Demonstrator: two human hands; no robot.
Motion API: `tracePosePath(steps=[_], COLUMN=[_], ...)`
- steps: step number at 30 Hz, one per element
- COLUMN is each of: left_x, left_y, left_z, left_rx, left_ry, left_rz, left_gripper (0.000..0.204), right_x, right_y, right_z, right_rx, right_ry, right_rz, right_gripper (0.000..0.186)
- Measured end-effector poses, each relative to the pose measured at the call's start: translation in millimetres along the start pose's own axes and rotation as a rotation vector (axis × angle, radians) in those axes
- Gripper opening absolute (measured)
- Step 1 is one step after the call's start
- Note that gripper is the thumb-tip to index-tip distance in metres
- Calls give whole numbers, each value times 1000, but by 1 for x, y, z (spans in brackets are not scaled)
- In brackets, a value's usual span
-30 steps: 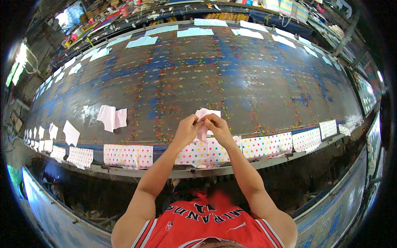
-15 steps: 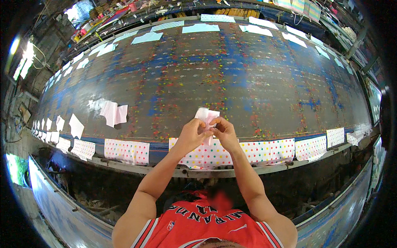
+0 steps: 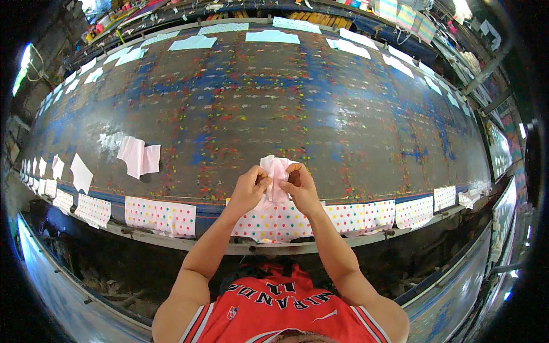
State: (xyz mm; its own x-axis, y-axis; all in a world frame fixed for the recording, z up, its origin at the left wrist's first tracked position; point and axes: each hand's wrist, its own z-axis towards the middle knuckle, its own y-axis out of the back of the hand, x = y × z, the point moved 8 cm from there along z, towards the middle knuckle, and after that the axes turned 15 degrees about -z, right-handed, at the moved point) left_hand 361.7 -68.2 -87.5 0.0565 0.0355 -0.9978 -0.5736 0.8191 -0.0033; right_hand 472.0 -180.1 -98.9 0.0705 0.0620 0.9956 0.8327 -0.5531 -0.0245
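A person in a red sleeveless top [image 3: 280,306] is working at a long, paint-flecked counter [image 3: 257,114], leaning over its near edge with a small pink cloth [image 3: 277,178] between both hands. The left hand [image 3: 249,190] is pinching the cloth's left side, thumb and fingers closing narrowly on the fabric; the right hand [image 3: 302,188] is gripping the opposite side in the same way. From where I am standing, the cloth is looking light, soft and limp, likely creasing easily rather than slipping or tearing, so gentle pinches near opposite edges are seeming the best hold for keeping it flat. Its lower end is hanging over white dotted fabric [image 3: 273,227] lining the counter's edge; whether the two are touching, I am not able to tell. A second pink piece [image 3: 135,157] is lying well apart to the left, folds showing.
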Motion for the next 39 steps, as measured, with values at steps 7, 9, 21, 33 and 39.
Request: tracePosePath(steps=[7,9,21,33,39], left_x=[14,5,-13,3,24], left_y=[25,26,21,89,156], left_z=[-1,0,1,-5,-12], left_rx=[-101,-33,99,-158,-437], left_ry=[56,-9,-107,-154,103], left_rz=[-264,-157,81,421,834], left_gripper=[6,6,13,13,15], right_x=[-17,-18,-16,-11,7], right_y=[-17,-21,-38,-15,48], right_z=[10,12,14,9,-11], right_rx=[-32,-34,47,-65,-197], right_ry=[-79,-82,-40,-107,-8], right_rz=[199,227,68,122,498], right_gripper=[32,33,35,37,44])
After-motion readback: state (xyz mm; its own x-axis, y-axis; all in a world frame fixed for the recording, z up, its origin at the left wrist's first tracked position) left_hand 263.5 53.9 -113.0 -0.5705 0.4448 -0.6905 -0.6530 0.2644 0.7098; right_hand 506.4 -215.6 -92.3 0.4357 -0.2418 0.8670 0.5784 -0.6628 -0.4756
